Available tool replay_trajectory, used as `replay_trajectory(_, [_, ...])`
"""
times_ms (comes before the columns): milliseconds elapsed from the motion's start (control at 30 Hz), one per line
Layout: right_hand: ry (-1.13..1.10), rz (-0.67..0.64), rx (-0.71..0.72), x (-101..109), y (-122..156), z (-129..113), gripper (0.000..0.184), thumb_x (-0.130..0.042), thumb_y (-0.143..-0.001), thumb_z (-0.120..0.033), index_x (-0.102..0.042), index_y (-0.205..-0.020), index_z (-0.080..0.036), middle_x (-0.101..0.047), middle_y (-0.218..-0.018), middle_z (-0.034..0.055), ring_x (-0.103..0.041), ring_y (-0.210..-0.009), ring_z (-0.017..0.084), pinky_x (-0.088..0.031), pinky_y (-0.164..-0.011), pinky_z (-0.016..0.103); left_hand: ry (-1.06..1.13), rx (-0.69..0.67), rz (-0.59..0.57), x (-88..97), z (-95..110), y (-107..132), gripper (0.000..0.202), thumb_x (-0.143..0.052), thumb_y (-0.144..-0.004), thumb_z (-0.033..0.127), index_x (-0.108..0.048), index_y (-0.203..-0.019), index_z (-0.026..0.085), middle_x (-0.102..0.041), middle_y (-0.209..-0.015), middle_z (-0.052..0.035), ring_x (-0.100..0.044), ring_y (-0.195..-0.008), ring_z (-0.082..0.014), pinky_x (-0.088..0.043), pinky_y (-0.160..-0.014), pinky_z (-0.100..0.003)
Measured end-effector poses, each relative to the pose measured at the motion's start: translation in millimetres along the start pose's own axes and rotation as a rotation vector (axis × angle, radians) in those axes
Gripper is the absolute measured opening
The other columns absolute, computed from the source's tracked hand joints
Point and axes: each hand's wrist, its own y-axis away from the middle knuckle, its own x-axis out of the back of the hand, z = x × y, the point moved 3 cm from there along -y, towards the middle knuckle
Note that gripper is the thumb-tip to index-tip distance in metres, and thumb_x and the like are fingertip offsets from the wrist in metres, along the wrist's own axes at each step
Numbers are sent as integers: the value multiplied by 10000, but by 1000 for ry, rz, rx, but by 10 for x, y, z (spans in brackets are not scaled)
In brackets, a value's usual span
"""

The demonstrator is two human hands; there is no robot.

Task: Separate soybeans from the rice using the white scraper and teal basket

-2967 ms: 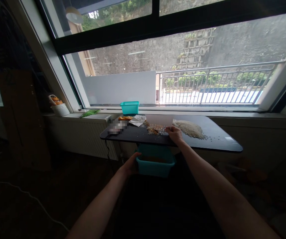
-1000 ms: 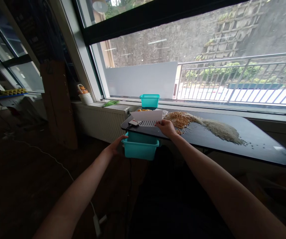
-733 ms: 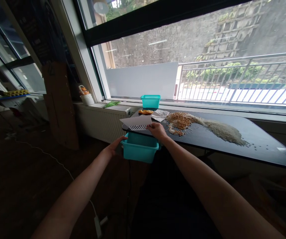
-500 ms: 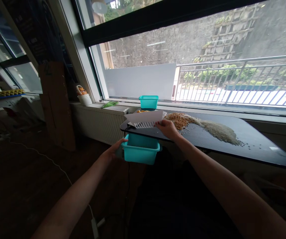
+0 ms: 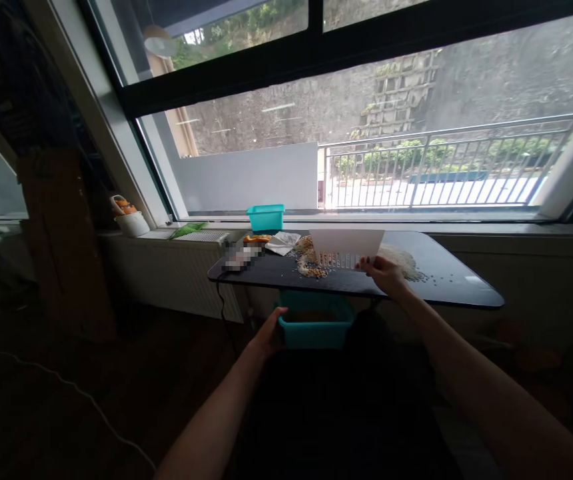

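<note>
My left hand [image 5: 272,327] grips the left rim of a teal plastic tub [image 5: 316,335], held just below the front edge of the table. The tub's inside is dim, and I cannot make out what it contains. In my right hand [image 5: 385,272], pinched at its lower right corner, a white sheet with a row of slots [image 5: 347,245] stands upright above the tabletop. Left of the sheet lies orange and pale grain [image 5: 308,260]. Fine pale grain [image 5: 400,261] spreads out to its right. The sheet hides part of the grain behind it.
The dark table [image 5: 456,283] stands against the window. On its left are a crumpled white paper or bag [image 5: 282,243], something orange [image 5: 257,239] and a pixelated item. Behind them is a second teal tub [image 5: 265,218]. A white radiator [image 5: 166,277] is at left.
My right hand has carried the slotted sheet rightward, from the table's left end to the grain. My left hand has shifted the tub right along the front edge. The view has turned right.
</note>
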Motion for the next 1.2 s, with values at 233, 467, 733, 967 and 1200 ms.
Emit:
replay_trajectory(233, [-65,9,-89,-77,76,100,296,-653,-621,-410,-578,-774,-167,-646,-744,40,-615,-724,165,-486,-543,241,-94,-20,61,-73,-39,15,412,-506,-736,432,-559,-1067,192,-661,-853,-68,-622,-780,-228,-482,-640,-311])
replay_trajectory(467, [-119,162,-103,-21,57,203,251,-583,-650,-367,-549,-811,-178,-630,-754,30,-608,-718,161,-484,-500,227,-139,-65,98,-84,-111,44,426,-506,-742,448,-563,-1076,189,-662,-866,-71,-612,-831,-227,-476,-654,-293])
replay_trajectory(733, [-147,208,-125,-15,40,257,201,-584,-640,-321,-548,-783,-184,-616,-748,29,-603,-695,151,-487,-479,215,-169,-54,112,-78,-128,36,415,-516,-738,446,-583,-1040,170,-663,-871,-79,-614,-824,-224,-475,-642,-280])
replay_trajectory(967, [-163,216,-88,-26,23,286,230,-598,-652,-358,-526,-785,-184,-609,-752,21,-614,-733,156,-514,-507,224,-171,-41,81,-80,-129,9,398,-503,-748,437,-582,-1037,175,-665,-855,-77,-618,-822,-222,-478,-645,-284])
replay_trajectory(1200, [-146,255,-89,-34,-3,311,207,-582,-669,-342,-517,-786,-184,-591,-759,19,-607,-732,147,-516,-515,219,-189,-44,95,-101,-137,-7,377,-527,-735,422,-587,-1022,185,-658,-866,-70,-608,-832,-222,-481,-640,-284])
